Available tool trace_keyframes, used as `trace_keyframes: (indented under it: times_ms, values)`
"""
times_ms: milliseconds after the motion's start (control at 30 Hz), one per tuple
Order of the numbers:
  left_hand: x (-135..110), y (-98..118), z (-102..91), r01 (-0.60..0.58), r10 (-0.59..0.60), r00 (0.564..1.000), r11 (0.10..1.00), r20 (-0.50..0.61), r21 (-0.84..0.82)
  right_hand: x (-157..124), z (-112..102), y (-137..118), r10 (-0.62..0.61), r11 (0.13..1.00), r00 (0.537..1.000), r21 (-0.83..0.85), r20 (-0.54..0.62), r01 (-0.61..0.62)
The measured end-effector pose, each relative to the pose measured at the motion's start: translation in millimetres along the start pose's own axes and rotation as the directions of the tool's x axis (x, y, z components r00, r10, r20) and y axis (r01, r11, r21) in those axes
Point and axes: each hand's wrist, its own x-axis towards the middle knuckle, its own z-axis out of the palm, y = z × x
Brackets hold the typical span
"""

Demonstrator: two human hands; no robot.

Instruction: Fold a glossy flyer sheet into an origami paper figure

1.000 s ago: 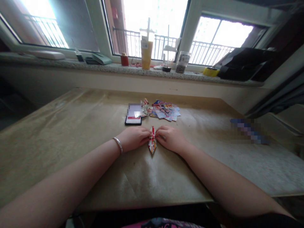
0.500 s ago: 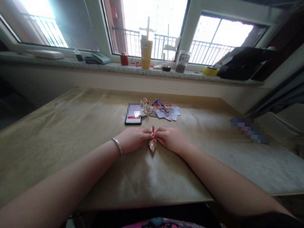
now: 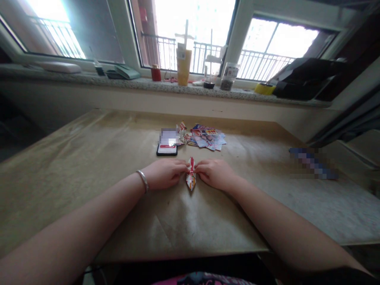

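A small folded paper piece (image 3: pixel 191 179), printed in red, white and yellow, stands narrow and pointed on the tan table (image 3: pixel 89 166) between my hands. My left hand (image 3: pixel 164 173), with a silver bracelet on its wrist, pinches its left side with closed fingers. From the other side my right hand (image 3: pixel 215 173) pinches it, fingers curled. Both hands rest on the table.
A phone (image 3: pixel 167 149) lies just beyond my hands, beside a pile of coloured printed papers (image 3: pixel 207 138). A blurred long object (image 3: pixel 313 163) lies at the table's right. The windowsill holds a yellow cup (image 3: pixel 183 66), a jar (image 3: pixel 228 77), a red tin (image 3: pixel 155 73) and a black bag (image 3: pixel 305 78).
My hands and the folded paper have shifted very slightly away from me; the pinch on the paper is unchanged.
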Motion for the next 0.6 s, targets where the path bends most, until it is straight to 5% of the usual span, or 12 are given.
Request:
trace_keyframes:
  times_ms: [600]
  values:
    - [4, 5, 4.8, 0.052, -0.051, 0.998, 0.998, -0.025, 0.022, 0, -2, 6, -0.026, 0.999, 1.0, 0.043, -0.001, 0.026]
